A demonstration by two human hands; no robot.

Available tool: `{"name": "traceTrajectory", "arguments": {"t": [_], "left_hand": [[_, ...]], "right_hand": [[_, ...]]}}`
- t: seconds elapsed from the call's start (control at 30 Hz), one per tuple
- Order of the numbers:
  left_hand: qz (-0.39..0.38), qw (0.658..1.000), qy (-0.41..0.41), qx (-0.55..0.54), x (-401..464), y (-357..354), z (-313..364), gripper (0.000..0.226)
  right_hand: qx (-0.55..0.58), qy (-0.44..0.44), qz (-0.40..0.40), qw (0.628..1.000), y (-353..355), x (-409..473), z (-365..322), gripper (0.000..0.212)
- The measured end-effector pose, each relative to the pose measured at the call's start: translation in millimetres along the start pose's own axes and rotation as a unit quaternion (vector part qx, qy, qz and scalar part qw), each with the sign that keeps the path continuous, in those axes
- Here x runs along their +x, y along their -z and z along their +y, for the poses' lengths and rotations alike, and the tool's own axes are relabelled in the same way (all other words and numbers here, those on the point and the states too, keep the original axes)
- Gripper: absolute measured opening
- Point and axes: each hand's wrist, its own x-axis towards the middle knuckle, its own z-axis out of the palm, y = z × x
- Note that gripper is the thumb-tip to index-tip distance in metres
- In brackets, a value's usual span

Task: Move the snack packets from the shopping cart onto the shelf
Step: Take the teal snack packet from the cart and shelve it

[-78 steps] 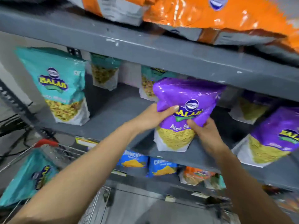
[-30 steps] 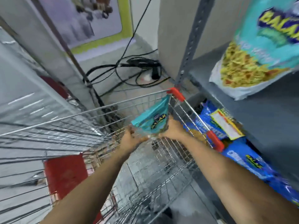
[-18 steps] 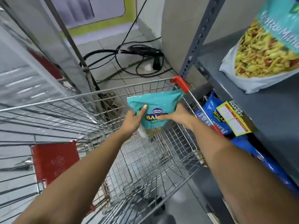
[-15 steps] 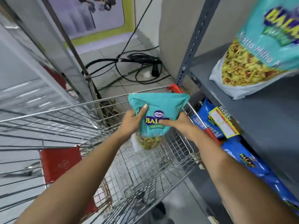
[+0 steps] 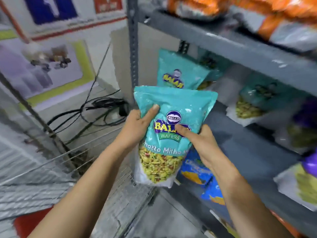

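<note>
Both hands, left & right, grip one teal snack packet upright in mid-air, just off the grey shelf, above the cart. Risk: the slick bag could tip or knock its neighbour when set down. On that shelf approx. 3 teal packets, 2 purple; blur hampers the count.

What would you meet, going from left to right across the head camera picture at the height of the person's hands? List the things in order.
Black cables on the floor → left hand → teal snack packet held in both hands → right hand → grey shelf board → purple packet, blurred.
</note>
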Motion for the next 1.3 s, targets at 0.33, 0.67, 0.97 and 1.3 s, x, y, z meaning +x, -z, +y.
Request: {"name": "traceTrajectory", "arguments": {"t": [0.33,0.67,0.97,1.3], "left_hand": [[-0.133,0.983,-0.124,0.033,77,-120,9,0.022],[-0.201,0.977,-0.069,0.011,143,-181,-38,0.028],[0.219,0.935,-0.142,0.238,102,-90,-126,0.057],[0.157,0.962,-0.018,0.222,151,-80,-149,0.140]], "right_hand": [[-0.020,0.100,0.143,0.984,108,7,-38,0.038],[-0.023,0.096,0.243,0.965,165,68,14,0.033],[-0.100,0.001,0.167,0.981,178,71,91,0.091],[-0.133,0.023,0.221,0.966,155,73,104,0.098]]}}
